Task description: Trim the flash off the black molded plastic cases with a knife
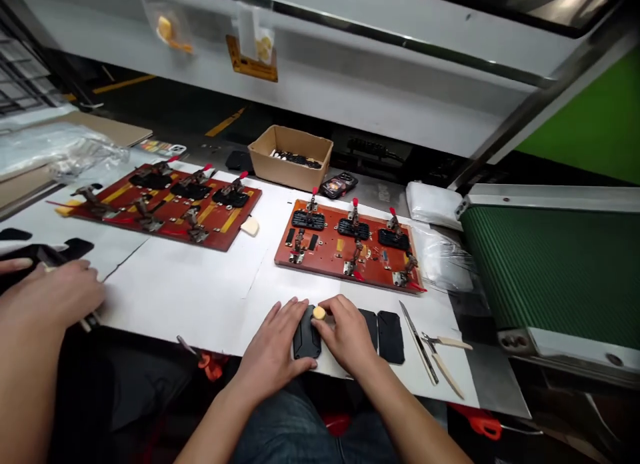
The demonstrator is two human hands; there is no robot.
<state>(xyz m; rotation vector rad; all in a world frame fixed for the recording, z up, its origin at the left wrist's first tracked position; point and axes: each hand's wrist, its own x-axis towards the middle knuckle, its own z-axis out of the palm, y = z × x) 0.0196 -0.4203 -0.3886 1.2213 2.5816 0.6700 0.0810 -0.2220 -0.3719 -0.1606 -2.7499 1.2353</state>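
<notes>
The black case, long axis pointing away, is gripped between the left hand and the right hand, which pinches a small yellow block at its far end.

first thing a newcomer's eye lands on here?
Probably the two hands at the near table edge: the left hand steadies a black case while the right hand presses a small yellowish piece against it. Next, the red clamp board just beyond them, a second red board farther left, and another person's hand at the far left.
</notes>
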